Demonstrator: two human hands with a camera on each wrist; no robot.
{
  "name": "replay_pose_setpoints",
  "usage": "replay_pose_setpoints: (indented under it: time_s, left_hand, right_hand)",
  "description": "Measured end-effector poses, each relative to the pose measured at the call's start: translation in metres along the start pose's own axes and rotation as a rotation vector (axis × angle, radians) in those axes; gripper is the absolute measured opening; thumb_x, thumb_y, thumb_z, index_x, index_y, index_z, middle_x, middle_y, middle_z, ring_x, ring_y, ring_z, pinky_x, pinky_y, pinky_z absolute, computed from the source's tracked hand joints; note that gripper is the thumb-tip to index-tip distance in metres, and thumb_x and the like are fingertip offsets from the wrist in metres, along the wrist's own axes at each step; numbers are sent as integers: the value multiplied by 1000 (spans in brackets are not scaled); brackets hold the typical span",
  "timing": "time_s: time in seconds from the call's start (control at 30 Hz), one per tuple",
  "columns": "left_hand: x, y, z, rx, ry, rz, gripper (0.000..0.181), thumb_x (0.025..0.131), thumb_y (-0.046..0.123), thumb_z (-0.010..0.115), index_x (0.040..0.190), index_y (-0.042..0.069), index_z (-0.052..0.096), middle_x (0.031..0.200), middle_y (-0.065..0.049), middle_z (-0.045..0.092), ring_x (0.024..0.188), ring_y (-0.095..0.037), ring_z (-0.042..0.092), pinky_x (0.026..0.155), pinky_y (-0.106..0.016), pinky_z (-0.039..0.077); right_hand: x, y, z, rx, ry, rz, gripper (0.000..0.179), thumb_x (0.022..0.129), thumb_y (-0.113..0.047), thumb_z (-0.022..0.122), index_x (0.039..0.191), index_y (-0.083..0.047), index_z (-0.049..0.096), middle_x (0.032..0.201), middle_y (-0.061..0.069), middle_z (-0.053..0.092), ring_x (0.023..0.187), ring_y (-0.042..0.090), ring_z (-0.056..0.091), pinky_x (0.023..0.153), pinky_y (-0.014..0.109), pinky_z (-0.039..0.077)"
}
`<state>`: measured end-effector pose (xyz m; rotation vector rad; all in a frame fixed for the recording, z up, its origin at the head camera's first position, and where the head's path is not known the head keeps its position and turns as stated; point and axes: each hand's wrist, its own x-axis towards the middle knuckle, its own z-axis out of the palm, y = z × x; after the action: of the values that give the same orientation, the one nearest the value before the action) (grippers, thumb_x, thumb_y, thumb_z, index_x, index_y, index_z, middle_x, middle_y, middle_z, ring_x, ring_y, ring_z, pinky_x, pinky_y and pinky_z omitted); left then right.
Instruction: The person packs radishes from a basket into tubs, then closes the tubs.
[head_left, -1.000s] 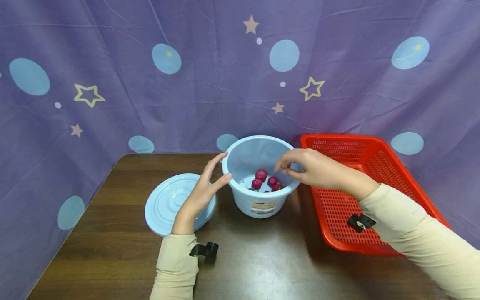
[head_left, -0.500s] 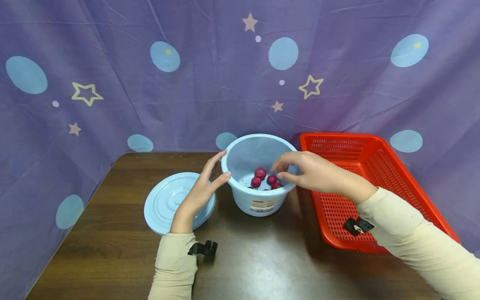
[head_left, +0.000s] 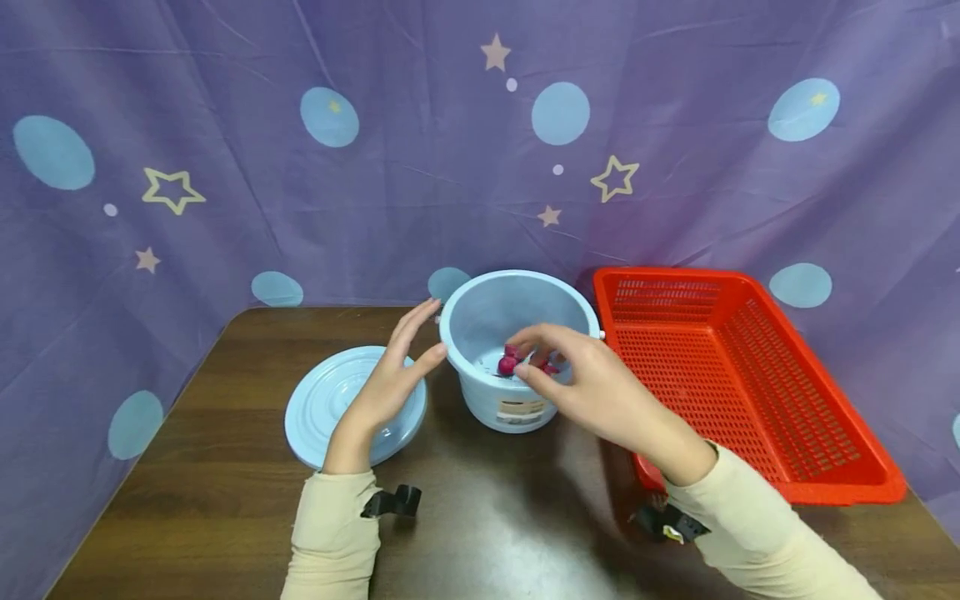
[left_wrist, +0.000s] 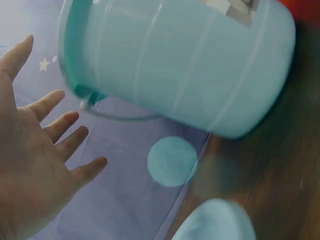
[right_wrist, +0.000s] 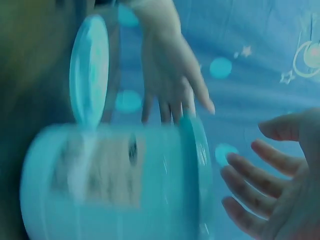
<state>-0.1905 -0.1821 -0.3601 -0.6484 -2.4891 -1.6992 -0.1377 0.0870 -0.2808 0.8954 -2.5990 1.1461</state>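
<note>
A light-blue bucket [head_left: 480,400] stands upright on the table, its mouth tilted into view in the head view. Several small round magenta-red things [head_left: 507,365], like radishes, lie inside, partly hidden by my right hand. My left hand [head_left: 386,383] is beside the bucket's left rim, fingers spread and thumb apart; the left wrist view shows its palm [left_wrist: 35,170] off the wall. My right hand [head_left: 592,375] is over the bucket's front right rim, fingers loosely bent; the right wrist view shows nothing between its fingers [right_wrist: 255,177].
A round light-blue lid [head_left: 315,408] lies on the wooden table [head_left: 202,467], left of the bucket and partly beneath my left hand. To the right, a red perforated basket [head_left: 750,400] stands close to the bucket. A purple curtain [head_left: 420,150] hangs behind the table.
My right hand has moved left and towards me, from the bucket's right rim to its front right. My left hand has drawn slightly left, away from the rim. The reds stay inside.
</note>
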Motion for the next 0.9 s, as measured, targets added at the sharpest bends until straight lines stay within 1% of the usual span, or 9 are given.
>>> replay_pose_setpoints:
  time_s: [0.1,0.17,0.3,0.33,0.43,0.6,0.67,0.77,0.9]
  left_hand:
    - [-7,0,-10,36,8,-9,59,101,34,54,156,29,31,161,5,21,148,-18,11,114,-62,11]
    - [-12,0,-18,59,14,-9,59,101,32,55,156,28,32,161,4,22,148,-20,14,114,-62,12]
    - [-24,-6,-35,121,19,-6,59,101,27,57,155,24,33,160,-1,26,147,-23,18,115,-60,15]
    - [-27,-8,-39,134,19,-7,59,101,26,57,155,22,34,160,-3,27,147,-25,19,114,-60,15]
    - [-37,-15,-51,176,9,-31,58,101,25,57,154,20,35,159,-6,28,147,-28,20,113,-60,18]
    - [-53,-29,-69,220,-18,-83,55,101,27,57,152,18,39,158,-8,29,146,-33,21,111,-64,20]
    - [-59,-34,-76,235,-17,-98,55,101,27,58,151,14,40,157,-12,31,145,-36,22,110,-65,20]
    - [-67,-38,-89,275,-14,-152,58,101,30,59,151,10,39,156,-17,31,144,-40,23,109,-66,20]
    - [-76,-43,-108,347,-34,-261,68,99,40,59,153,6,34,156,-21,28,143,-45,20,107,-69,20]
  right_hand:
    - [-4,-8,20,48,67,-65,23,92,-13,72,115,-13,68,102,-7,68,91,10,63,81,32,52]
    - [-6,-13,34,94,106,-110,23,91,-10,72,114,-9,68,102,-3,69,94,12,63,82,34,53]
    - [-7,-22,60,208,145,-123,22,92,-9,70,114,-9,68,104,-3,69,94,11,63,81,34,53]
    - [-6,-23,66,242,144,-117,22,92,-9,69,114,-9,68,104,-3,69,94,11,63,81,34,53]
    - [-4,-27,82,344,133,-91,22,94,-10,68,116,-10,67,104,-4,69,95,10,62,82,36,52]
    - [3,-28,106,460,109,-38,23,94,-9,67,117,-10,67,107,-2,69,96,10,62,84,33,52]
    - [6,-27,118,477,101,-12,23,95,-11,67,118,-11,66,109,-2,68,96,10,62,85,31,51]
    - [11,-25,135,490,102,39,24,96,-14,66,120,-11,66,112,0,68,98,12,62,86,30,51]
    - [20,-17,156,493,146,138,26,95,-15,66,120,-10,66,112,1,68,99,17,63,87,35,51]
